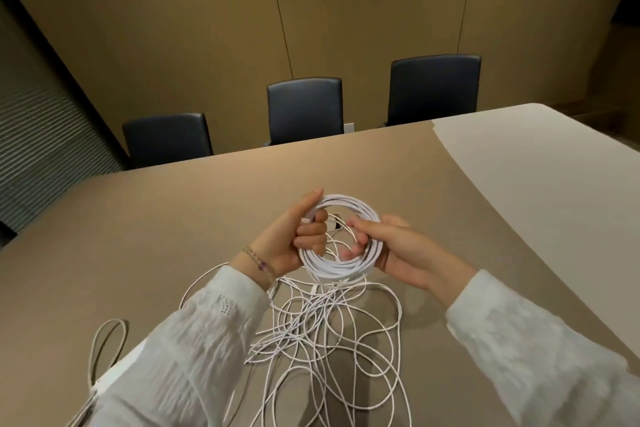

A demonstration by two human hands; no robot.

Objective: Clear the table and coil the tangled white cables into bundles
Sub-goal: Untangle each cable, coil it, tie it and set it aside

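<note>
"Two hands are up over the worktop (173, 211). What do they hold?"

"They both hold one round coil (341, 239) of white cable. The left hand (294, 236) has its fingers curled round the left side of the ring, with the thumb lying along the top. The right hand (388, 246) pinches the right side, and its fingers poke through the hole in the middle."

"Is the coil on the worktop?"

"No, it is lifted up a bit, between the two hands."

"Where is the rest of the cable?"

"A big messy tangle (332, 340) of thin white cable lies on the worktop, right below the coil and close to the person. Some strands go up from the mess to the coil. One more loop (107, 340) of cable lies off to the left, by the left sleeve (180, 350)."

"What else can you see?"

"A bracelet (258, 262) on the left wrist. Three dark chairs (304, 109) stand at the far side of the worktop, in front of a brown wall (207, 28)."
</note>
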